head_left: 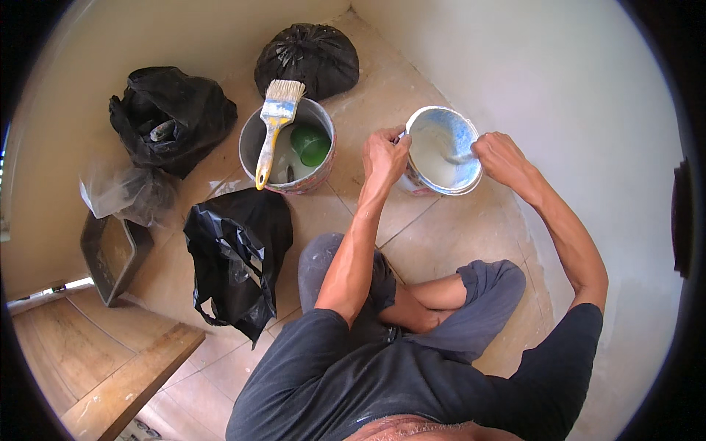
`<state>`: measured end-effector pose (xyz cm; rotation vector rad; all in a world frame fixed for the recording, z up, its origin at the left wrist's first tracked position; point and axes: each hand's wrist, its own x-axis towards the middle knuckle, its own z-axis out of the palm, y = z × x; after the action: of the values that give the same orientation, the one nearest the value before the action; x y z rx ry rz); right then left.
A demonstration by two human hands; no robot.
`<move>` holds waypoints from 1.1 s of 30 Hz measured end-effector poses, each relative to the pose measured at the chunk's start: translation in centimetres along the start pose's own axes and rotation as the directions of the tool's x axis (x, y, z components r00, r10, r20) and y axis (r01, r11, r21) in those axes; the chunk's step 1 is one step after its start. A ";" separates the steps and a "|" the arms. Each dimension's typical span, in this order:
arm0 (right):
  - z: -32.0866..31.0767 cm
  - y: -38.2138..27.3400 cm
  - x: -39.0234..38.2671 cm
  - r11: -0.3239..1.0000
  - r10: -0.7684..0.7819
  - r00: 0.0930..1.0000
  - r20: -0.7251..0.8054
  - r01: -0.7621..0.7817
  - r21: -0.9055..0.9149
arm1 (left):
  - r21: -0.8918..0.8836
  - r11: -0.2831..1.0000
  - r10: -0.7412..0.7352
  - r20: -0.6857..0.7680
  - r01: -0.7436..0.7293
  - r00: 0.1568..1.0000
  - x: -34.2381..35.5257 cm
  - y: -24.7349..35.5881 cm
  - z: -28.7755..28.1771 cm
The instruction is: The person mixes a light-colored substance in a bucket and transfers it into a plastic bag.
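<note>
Indoors, left hand [386, 156] pinches bucket [463, 132] on tiles [413, 239] near wall [573, 110]; right hand [504, 158]: grip unclear.

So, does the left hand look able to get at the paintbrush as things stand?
Likely yes, if the left hand leaves the white bucket: the paintbrush lies uncovered across the other bucket, with nothing visible between.

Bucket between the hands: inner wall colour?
Its inner wall is blue, patched with white; best seen in the head view.
</note>
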<state>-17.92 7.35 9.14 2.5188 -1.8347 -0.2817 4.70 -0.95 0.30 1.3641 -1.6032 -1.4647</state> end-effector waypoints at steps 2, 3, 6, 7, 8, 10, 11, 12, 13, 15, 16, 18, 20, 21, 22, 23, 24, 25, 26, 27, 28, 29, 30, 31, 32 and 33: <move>-0.1 -0.8 -0.3 0.994 -0.061 0.998 0.016 0.059 0.092 | -0.070 0.996 0.047 -0.033 -0.049 0.998 0.6 -1.3 0.6; -0.1 -1.5 -0.1 0.987 -0.089 0.996 0.022 0.085 0.140 | -0.103 0.992 0.068 -0.049 -0.073 0.996 0.7 -2.1 0.8; 0.5 -2.1 0.1 0.959 -0.060 0.998 -0.007 0.059 0.276 | -0.152 0.988 -0.029 0.036 0.034 0.999 0.3 0.0 1.1; 1.0 -2.3 1.1 0.965 -0.061 0.998 0.010 0.056 0.257 | -0.111 0.994 0.001 0.023 0.001 1.000 0.5 -0.4 1.0; 1.0 -2.8 2.2 0.960 -0.106 0.988 -0.114 0.131 0.245 | -0.070 0.997 0.032 0.005 -0.031 0.999 0.8 -1.1 0.8; 1.0 -2.9 4.1 0.965 -0.142 0.967 -0.212 0.183 0.190 | -0.039 0.998 0.040 0.002 -0.040 0.999 1.1 -1.2 0.7; 1.0 -2.5 4.9 0.974 -0.133 0.973 -0.188 0.163 0.155 | -0.047 0.999 0.017 0.017 -0.016 1.000 0.8 -0.7 0.6; 1.0 -1.9 5.4 0.982 -0.124 0.979 -0.163 0.144 0.120 | -0.056 0.998 -0.007 0.031 0.009 0.999 0.8 -0.4 0.5; 1.0 -1.5 5.8 0.986 -0.105 0.982 -0.158 0.124 0.111 | -0.066 0.998 -0.007 0.032 0.010 0.999 0.9 -0.5 0.5; 0.8 -0.5 6.3 0.992 -0.071 0.986 -0.149 0.086 0.092 | -0.084 0.996 -0.019 0.031 0.021 0.999 0.9 -0.6 0.7; 0.9 0.1 6.3 0.995 -0.058 0.985 -0.162 0.071 0.076 | -0.092 0.995 -0.026 0.030 0.029 0.999 0.7 -0.4 0.6; 1.1 1.3 5.8 0.998 -0.034 0.981 -0.189 0.042 0.043 | -0.078 0.997 -0.023 0.039 0.026 0.999 0.4 0.2 0.5; 0.7 1.6 5.0 1.000 0.025 0.994 -0.109 -0.027 -0.016 | -0.046 0.998 -0.030 0.051 0.032 0.998 0.3 0.3 0.0; 0.5 1.7 4.7 0.997 0.055 0.996 -0.071 -0.058 -0.048 | -0.033 0.999 -0.026 0.041 0.028 0.999 0.4 0.1 -0.1; 0.8 2.0 4.1 0.996 0.072 0.995 -0.068 -0.076 -0.056 | -0.025 0.999 -0.019 0.037 0.020 0.999 0.6 -0.2 0.2; 1.2 2.1 3.6 0.994 0.088 0.994 -0.066 -0.093 -0.064 | -0.017 1.000 -0.012 0.032 0.013 0.999 0.8 -0.6 0.4; 1.6 2.3 3.2 0.991 0.104 0.992 -0.065 -0.109 -0.071 | -0.025 1.000 0.015 0.014 -0.015 1.000 0.9 -0.9 0.7; 1.5 1.9 3.1 0.993 0.106 0.992 -0.071 -0.110 -0.048 | -0.028 0.999 0.040 -0.007 -0.040 0.999 0.9 -1.1 0.9; 1.5 1.3 3.1 0.994 0.108 0.991 -0.078 -0.110 -0.024 | -0.031 0.997 0.064 -0.029 -0.065 0.998 1.0 -1.3 0.9; 1.6 0.7 3.2 0.994 0.110 0.990 -0.085 -0.110 0.001 | -0.048 0.997 0.061 -0.025 -0.062 0.998 1.1 -1.6 1.0; 1.9 0.3 3.2 0.996 0.092 0.991 -0.100 -0.089 0.028 | -0.064 0.996 0.060 -0.017 -0.061 0.998 1.1 -1.5 0.9; 2.4 -0.1 3.3 0.996 0.074 0.990 -0.116 -0.068 0.055 | -0.079 0.995 0.060 -0.010 -0.060 0.998 1.0 -1.4 0.9; 2.8 -0.6 3.3 0.996 0.057 0.990 -0.133 -0.047 0.081 | -0.080 0.996 0.046 0.003 -0.046 0.999 1.0 -1.3 0.9; 2.9 -1.1 3.3 0.989 0.013 0.980 -0.197 0.017 0.146 | -0.082 0.996 0.033 0.017 -0.032 0.999 0.8 -0.9 0.8; 2.9 -1.5 3.2 0.982 -0.017 0.977 -0.212 0.056 0.178 | -0.085 0.996 0.021 0.031 -0.018 0.999 0.8 -0.7 0.8; 2.9 -1.7 3.2 0.973 -0.046 0.972 -0.229 0.095 0.209 | -0.077 0.996 0.042 0.016 -0.041 0.999 0.8 -0.6 1.0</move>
<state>-15.80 5.19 5.62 2.6287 -1.7796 0.2079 3.73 -1.24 -0.65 1.2710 -1.5603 -1.5019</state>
